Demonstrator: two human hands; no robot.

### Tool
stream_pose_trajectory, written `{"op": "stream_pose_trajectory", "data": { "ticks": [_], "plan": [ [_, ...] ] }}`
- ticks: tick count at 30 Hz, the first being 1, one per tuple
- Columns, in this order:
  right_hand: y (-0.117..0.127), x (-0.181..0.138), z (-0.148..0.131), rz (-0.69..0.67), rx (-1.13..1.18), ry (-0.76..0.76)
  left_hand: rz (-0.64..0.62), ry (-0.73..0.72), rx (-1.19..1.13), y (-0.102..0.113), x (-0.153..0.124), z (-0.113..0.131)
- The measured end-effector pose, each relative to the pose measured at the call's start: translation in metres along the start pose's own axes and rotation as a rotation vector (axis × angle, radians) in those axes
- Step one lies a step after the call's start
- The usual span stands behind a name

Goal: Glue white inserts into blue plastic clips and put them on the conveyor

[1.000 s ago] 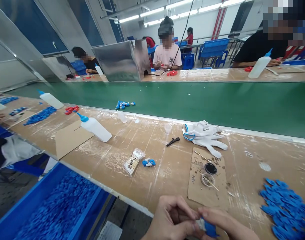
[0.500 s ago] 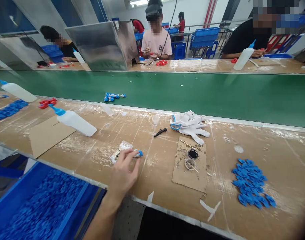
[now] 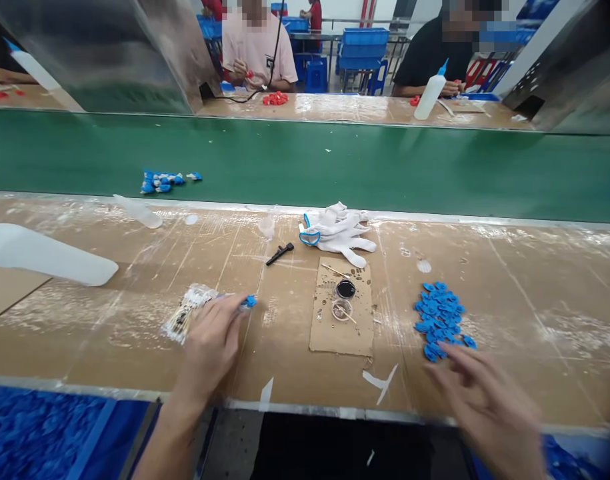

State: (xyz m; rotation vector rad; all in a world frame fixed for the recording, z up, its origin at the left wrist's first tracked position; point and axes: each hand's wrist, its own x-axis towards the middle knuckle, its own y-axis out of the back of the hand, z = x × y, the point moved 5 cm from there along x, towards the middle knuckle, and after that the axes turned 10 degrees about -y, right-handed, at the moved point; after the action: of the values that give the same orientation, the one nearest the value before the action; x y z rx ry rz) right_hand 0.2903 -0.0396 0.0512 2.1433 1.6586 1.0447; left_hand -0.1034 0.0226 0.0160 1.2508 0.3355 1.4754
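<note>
My left hand is over the left-middle of the table, with thumb and fingers closed on a small blue piece that shows past the fingertips. Just beside this hand lies a clear plastic bag of cotton swabs, partly covered by it. My right hand, a little smeared, reaches the near edge of a pile of small blue rubbery-looking pieces. Its thumb and fingers are apart, with the fingertips at the lowest pieces and nothing visible held.
Between my hands lies stained cardboard with a cup of black liquid, a clear cup and swabs. Behind are white gloves and a black tool. A squeeze bottle lies left. Blue-white pieces rest on the green belt.
The view has swung right and down. My right hand has come into view at the blue pile. My left hand stays by the swab bag, still with the blue piece.
</note>
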Motion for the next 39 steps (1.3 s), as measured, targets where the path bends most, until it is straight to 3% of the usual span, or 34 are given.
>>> {"op": "stream_pose_trajectory", "data": {
  "ticks": [5, 8, 11, 18, 22, 28, 33, 39],
  "plan": [
    [-0.079, 0.033, -0.022, -0.249, -0.138, 0.177, 0.161, 0.345, -0.792, -0.028, -0.014, 0.038],
    [-0.095, 0.046, -0.026, -0.297, -0.138, 0.195, 0.194, 0.538, -1.246, -0.053, -0.019, 0.057],
    [-0.098, 0.051, -0.030, -0.297, -0.129, 0.219, 0.212, 0.673, -1.494, -0.068, -0.019, 0.067],
    [-0.104, 0.060, -0.041, -0.294, -0.012, 0.213, 0.248, 0.858, -1.652, -0.076, -0.018, 0.069],
    [-0.102, 0.067, -0.039, -0.251, -0.045, 0.171, 0.211, 0.898, -1.761, -0.077, -0.018, 0.076],
    [-0.094, 0.065, -0.041, -0.307, 0.000, 0.135, 0.199, 0.952, -1.816, -0.086, -0.022, 0.089],
    [-0.063, 0.052, -0.062, -0.110, 0.315, 0.023, 0.123, 0.970, -1.925, -0.091, -0.018, 0.103],
    [-0.072, 0.045, -0.086, -0.214, 0.430, 0.054, 0.078, 0.982, -1.920, -0.087, -0.015, 0.111]
  ]
}}
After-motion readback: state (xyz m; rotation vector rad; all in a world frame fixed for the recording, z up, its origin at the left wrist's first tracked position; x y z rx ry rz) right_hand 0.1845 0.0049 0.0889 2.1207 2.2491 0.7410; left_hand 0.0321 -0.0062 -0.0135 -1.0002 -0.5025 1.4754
